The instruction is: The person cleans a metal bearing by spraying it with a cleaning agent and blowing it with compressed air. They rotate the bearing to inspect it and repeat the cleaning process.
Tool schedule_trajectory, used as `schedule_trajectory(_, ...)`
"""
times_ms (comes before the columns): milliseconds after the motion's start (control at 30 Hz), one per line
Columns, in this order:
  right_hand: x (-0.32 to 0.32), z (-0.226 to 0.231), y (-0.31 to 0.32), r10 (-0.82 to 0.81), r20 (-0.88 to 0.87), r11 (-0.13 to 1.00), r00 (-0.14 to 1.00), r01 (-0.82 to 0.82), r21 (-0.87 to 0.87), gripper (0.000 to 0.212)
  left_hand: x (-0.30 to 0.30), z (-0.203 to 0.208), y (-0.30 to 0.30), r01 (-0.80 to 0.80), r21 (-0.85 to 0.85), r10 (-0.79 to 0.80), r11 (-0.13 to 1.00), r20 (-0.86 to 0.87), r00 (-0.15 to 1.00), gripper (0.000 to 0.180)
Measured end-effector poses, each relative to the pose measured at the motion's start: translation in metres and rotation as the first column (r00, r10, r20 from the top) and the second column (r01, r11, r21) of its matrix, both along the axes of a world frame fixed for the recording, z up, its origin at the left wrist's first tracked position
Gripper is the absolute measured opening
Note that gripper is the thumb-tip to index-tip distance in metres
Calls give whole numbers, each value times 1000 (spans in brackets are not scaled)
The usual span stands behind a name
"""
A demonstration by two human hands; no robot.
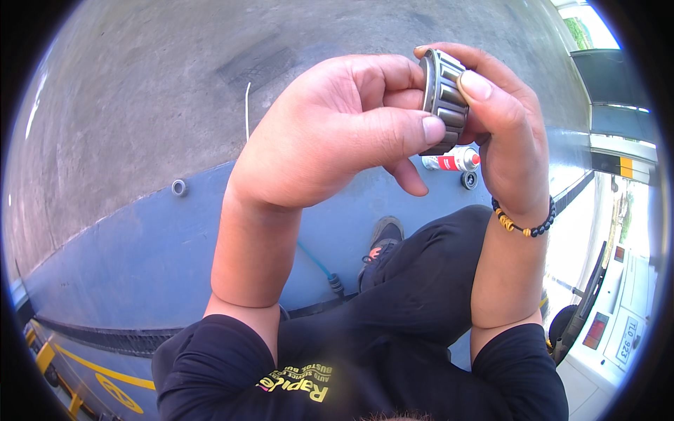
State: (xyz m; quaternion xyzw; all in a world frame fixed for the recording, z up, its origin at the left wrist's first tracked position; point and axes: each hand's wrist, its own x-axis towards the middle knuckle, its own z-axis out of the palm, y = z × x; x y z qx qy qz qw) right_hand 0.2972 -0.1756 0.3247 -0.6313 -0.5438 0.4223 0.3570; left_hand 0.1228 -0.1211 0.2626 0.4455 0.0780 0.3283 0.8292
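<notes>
A metal tapered roller bearing is held up between my two hands, its row of rollers showing and tilted nearly on edge. My left hand grips it from the left, thumb on the lower rollers and some fingers hidden behind or inside the ring. On the other side, my right hand pinches it with the thumb on the upper rollers and the index finger over the top rim. A beaded bracelet circles my right wrist.
Below the bearing, a spray can lies on the blue floor strip, beside a small dark round part. A grey ring sits farther left. A teal hose runs near my shoe. A white vehicle stands at right.
</notes>
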Motion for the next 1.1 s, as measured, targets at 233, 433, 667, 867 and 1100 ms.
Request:
schedule_trajectory(233,-1,-10,-3,16,15,990,1000,-18,143,59,-3,5,1,-18,-9,17,1000,-44,999,51)
schedule_trajectory(433,-5,-1,-3,-44,1,997,999,44,66,60,-3,3,1,6,36,-7,999,17,1000,51)
schedule_trajectory(667,-5,-8,-4,35,37,987,999,-40,156,64,-4,7,-1,-74,3,74,997,-45,996,51)
schedule_trajectory(867,-10,0,-7,3,8,996,1000,-4,90,65,-4,9,-3,-55,31,55,998,17,998,52)
schedule_trajectory(1100,-8,0,-7,-37,-25,998,999,39,49,61,-2,7,-4,-46,72,45,996,12,999,52)
